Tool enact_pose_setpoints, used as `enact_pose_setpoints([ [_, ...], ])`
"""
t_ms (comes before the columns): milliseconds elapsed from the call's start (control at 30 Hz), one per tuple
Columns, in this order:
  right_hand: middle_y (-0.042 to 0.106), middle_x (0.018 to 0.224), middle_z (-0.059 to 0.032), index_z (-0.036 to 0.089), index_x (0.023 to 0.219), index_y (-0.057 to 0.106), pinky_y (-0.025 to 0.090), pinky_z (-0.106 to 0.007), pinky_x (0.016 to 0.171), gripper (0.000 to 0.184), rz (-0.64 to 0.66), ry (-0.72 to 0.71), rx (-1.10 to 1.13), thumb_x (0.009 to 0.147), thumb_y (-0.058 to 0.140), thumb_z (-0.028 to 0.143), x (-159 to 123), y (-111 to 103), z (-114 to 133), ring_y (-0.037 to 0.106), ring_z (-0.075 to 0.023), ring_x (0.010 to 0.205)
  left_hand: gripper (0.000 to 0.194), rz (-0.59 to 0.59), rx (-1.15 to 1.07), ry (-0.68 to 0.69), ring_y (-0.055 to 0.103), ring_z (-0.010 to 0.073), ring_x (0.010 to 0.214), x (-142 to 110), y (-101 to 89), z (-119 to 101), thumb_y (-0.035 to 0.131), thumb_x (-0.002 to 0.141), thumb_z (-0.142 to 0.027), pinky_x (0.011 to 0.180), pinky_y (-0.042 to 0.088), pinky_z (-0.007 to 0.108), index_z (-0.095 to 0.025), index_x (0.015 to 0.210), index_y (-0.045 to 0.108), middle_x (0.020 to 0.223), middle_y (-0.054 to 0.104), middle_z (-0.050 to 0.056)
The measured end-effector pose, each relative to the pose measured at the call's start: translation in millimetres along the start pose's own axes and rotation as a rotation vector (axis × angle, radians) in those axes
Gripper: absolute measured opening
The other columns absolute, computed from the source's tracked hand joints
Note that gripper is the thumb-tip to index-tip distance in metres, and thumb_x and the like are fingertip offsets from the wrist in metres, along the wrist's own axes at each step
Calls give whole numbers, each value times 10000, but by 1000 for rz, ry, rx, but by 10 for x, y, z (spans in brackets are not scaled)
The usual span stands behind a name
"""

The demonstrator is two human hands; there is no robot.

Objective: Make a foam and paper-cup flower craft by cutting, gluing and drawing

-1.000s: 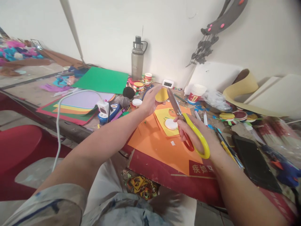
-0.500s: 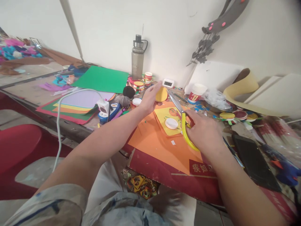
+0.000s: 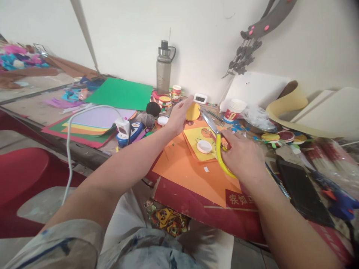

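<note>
My left hand (image 3: 179, 116) is closed on a round yellow paper disc (image 3: 193, 111), held above the work surface. Yellow-handled scissors (image 3: 218, 149) sit in my right hand (image 3: 244, 153), their blades pointing up and left toward the disc's right edge. Whether the blades touch the paper I cannot tell. Below them, a white round lid (image 3: 204, 146) lies on a yellow sheet (image 3: 193, 136), which rests on a larger orange sheet (image 3: 185, 175). A small white paper scrap (image 3: 206, 169) lies on the orange sheet.
At the back stand a water bottle (image 3: 163, 71), a small digital clock (image 3: 200, 98) and paper cups (image 3: 235, 110). Coloured sheets (image 3: 123, 93) and a power strip (image 3: 130, 134) with a white cable lie left. A black phone (image 3: 304, 192) lies right, beside bagged sticks (image 3: 331, 160).
Both hands stay in nearly the same place. The scissor blades look slightly more parted now, and the yellow disc has barely shifted.
</note>
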State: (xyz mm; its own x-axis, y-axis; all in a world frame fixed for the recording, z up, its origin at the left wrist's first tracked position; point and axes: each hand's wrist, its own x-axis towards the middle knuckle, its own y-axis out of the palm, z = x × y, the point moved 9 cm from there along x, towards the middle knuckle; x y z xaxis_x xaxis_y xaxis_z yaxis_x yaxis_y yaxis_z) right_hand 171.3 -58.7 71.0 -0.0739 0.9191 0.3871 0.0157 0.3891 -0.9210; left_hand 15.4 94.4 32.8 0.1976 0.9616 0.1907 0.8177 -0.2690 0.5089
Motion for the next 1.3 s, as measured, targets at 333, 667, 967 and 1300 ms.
enact_pose_setpoints([
  [333,778,1076,-133,234,1281,750,308,-337,634,310,68,52,-41,1031,580,300,3,13,-14,696,-275,850,494,9,50,11,725,144,591,-47,34,-39,702,972,-697,439,322,194,-205,973,657,657,651,-4],
  [667,746,1183,-166,249,1518,663,396,-324,686,501,42,71,-90,1030,618,348,10,23,-28,686,-279,929,481,61,88,-65,690,109,571,-151,165,-23,677,1010,-651,429,322,177,-174,965,632,677,656,5],
  [967,771,1157,-163,227,1485,687,362,-323,673,455,73,45,-137,1049,579,299,63,123,-29,686,-284,946,479,12,131,-102,673,100,572,-171,138,12,646,1036,-637,460,367,185,-182,899,595,674,660,7],
  [1300,779,1058,-158,213,1394,735,317,-345,662,404,39,18,-82,1030,566,258,83,169,-37,684,-314,976,463,17,145,-133,671,89,565,-162,141,37,611,1067,-608,449,348,180,-184,885,574,676,655,-2],
])
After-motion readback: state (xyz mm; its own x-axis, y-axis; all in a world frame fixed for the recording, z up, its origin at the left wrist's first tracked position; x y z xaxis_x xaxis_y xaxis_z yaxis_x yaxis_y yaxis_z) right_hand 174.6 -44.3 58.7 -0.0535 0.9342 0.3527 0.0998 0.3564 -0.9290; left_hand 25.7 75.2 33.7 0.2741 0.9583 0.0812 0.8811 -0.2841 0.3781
